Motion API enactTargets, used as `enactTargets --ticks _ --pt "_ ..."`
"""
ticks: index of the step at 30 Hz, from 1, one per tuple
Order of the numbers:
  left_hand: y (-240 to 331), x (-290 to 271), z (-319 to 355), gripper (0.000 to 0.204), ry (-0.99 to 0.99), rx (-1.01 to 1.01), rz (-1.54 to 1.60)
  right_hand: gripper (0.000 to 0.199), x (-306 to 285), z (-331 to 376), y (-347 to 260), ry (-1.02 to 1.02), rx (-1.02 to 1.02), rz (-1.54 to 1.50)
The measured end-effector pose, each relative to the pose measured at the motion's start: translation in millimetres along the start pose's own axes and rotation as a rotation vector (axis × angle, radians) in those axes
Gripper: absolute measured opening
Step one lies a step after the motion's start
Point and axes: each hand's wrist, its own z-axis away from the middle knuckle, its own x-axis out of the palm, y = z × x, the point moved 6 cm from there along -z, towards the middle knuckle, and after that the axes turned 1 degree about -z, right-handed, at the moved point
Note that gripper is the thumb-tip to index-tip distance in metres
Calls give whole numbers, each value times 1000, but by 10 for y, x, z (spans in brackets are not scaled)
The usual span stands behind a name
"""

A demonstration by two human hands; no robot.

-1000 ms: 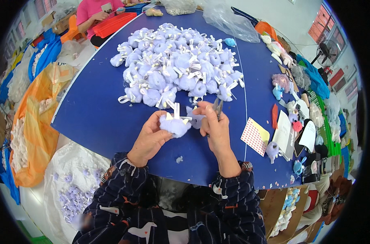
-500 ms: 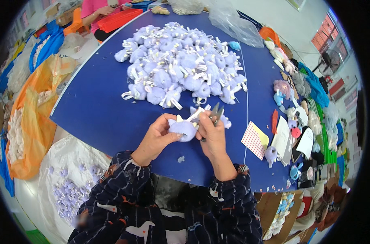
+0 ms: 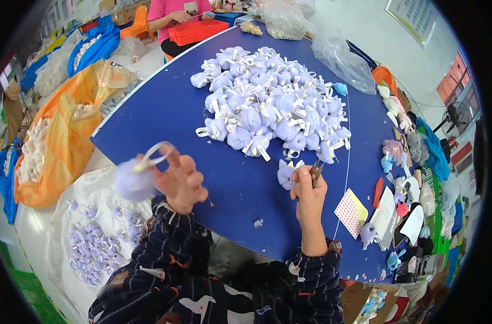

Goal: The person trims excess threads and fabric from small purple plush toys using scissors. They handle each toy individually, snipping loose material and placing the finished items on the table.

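My left hand is off the table's left edge, palm turned up and fingers apart. A blurred lilac plush piece with a white ribbon loop is just left of its fingertips, seemingly coming away from them. My right hand is closed around dark metal scissors, blades pointing up. Its fingertips are at another lilac plush piece on the table; whether they grip it I cannot tell. Beyond lies a large heap of lilac plush pieces with white ribbon loops.
Below my left hand, a white sack holds many lilac pieces. An orange bag stands farther left. On the blue table, a sticker sheet, papers and small plush toys lie right. Across it, a person works by a red tray.
My left hand has swung left, away from my right hand, with the plush piece now beyond its fingers. My right hand has moved to the piece near the heap, still holding the scissors.
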Motion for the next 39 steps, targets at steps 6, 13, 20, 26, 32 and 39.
enactTargets --ticks 6,13,20,26,32,39 --pt "386 -490 -236 37 601 53 -1086 25 98 7 27 -62 43 92" --pt "-165 -636 -246 27 576 -551 -1807 26 124 -19 206 -100 127 279" --pt "-706 -837 -377 56 171 -810 -2438 35 33 -75 254 -43 -115 437" --pt "-670 -936 -325 47 336 -798 -2223 28 41 -89 292 -97 -43 600" --pt "30 30 -50 83 144 -280 -646 27 26 -45 14 -12 -44 409" --pt "-105 -371 -470 40 565 -457 -1284 36 178 -296 278 80 -339 547"
